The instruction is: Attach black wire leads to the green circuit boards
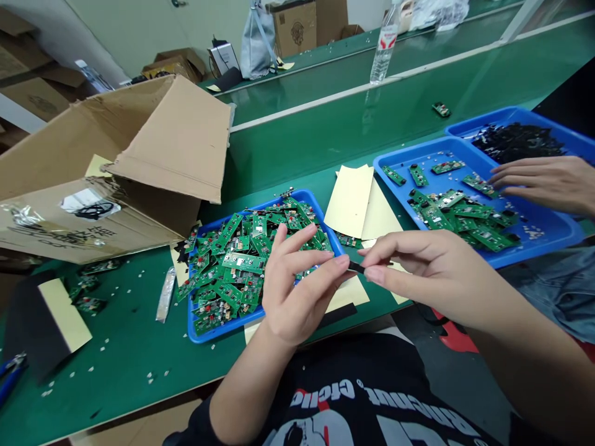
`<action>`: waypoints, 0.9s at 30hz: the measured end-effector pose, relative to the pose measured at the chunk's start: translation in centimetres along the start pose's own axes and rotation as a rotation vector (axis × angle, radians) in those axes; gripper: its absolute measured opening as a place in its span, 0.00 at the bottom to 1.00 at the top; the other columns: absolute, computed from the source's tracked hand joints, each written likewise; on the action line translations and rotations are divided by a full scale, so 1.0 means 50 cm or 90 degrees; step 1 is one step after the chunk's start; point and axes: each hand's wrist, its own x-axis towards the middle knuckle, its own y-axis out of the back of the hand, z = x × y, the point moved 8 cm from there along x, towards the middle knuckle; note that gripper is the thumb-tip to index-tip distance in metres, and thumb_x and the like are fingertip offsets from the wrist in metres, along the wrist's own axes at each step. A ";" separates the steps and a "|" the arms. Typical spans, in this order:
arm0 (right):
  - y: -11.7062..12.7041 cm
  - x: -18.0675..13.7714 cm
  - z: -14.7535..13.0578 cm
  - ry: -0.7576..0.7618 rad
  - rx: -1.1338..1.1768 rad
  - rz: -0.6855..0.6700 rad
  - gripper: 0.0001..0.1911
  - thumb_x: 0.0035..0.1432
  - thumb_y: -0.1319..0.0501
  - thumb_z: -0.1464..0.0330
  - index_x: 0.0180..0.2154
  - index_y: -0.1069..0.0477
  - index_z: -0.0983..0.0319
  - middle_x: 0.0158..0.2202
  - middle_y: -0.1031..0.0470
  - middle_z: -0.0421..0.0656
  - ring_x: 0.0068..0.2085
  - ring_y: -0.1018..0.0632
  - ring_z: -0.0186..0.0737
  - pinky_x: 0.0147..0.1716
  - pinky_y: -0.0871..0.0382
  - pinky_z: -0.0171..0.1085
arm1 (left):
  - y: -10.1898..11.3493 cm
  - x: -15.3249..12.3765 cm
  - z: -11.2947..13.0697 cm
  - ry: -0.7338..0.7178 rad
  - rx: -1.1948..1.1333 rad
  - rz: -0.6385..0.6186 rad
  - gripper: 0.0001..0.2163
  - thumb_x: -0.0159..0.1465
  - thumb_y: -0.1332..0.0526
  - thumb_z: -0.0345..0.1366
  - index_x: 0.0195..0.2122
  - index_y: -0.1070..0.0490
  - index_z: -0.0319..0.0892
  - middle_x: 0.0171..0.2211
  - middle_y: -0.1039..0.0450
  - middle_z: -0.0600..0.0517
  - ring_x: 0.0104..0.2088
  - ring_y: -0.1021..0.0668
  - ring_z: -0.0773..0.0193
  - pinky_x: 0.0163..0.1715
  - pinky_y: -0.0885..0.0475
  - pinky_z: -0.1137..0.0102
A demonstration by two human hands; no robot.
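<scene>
One small black piece (356,267) hangs in the air between two hands, near the right side of a blue tray (199,338). The right hand (423,266) pinches its right end between thumb and forefinger. The left hand (292,291) grips the left end at the fingertips, its other fingers fanned out over the tray. The step in hand looks like fine two-handed handling of this piece; the next move seems to call for a steady, light pinch, since so little of it is free to grasp.

Green circuit boards (243,262) fill the tray in a loose heap. Just to its right lie sheets of yellow paper (348,201); farther right, a co-worker's hand (542,175) reaches over a second tray (560,228) with more boards. A cardboard box (176,136) stands at the far left.

Fingers cover both ends of the piece, so its full shape cannot be told, nor whether its parts are joined. The left thumb is mostly hidden. The co-worker's arm is cut off at the right edge, and pliers (13,376) at the left.
</scene>
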 end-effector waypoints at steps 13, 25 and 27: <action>0.000 0.008 -0.010 0.019 -0.049 0.008 0.05 0.54 0.38 0.69 0.27 0.25 0.60 0.24 0.25 0.37 0.27 0.25 0.30 0.25 0.33 0.26 | -0.003 -0.007 0.002 -0.033 0.021 -0.003 0.09 0.59 0.33 0.29 0.39 0.28 0.37 0.37 0.23 0.48 0.45 0.21 0.59 0.47 0.23 0.62; 0.001 -0.001 -0.021 0.075 -0.125 -0.104 0.07 0.57 0.40 0.69 0.29 0.25 0.59 0.24 0.25 0.38 0.25 0.27 0.30 0.23 0.35 0.28 | -0.018 -0.008 -0.018 0.080 -0.367 -0.081 0.05 0.63 0.40 0.24 0.35 0.27 0.39 0.34 0.22 0.50 0.37 0.19 0.65 0.44 0.21 0.64; 0.001 0.001 -0.025 0.080 -0.120 -0.128 0.07 0.57 0.40 0.68 0.28 0.25 0.59 0.22 0.27 0.37 0.23 0.28 0.29 0.21 0.37 0.28 | -0.020 -0.004 -0.019 0.086 -0.402 -0.094 0.06 0.64 0.41 0.25 0.35 0.26 0.41 0.33 0.22 0.50 0.37 0.19 0.65 0.41 0.21 0.66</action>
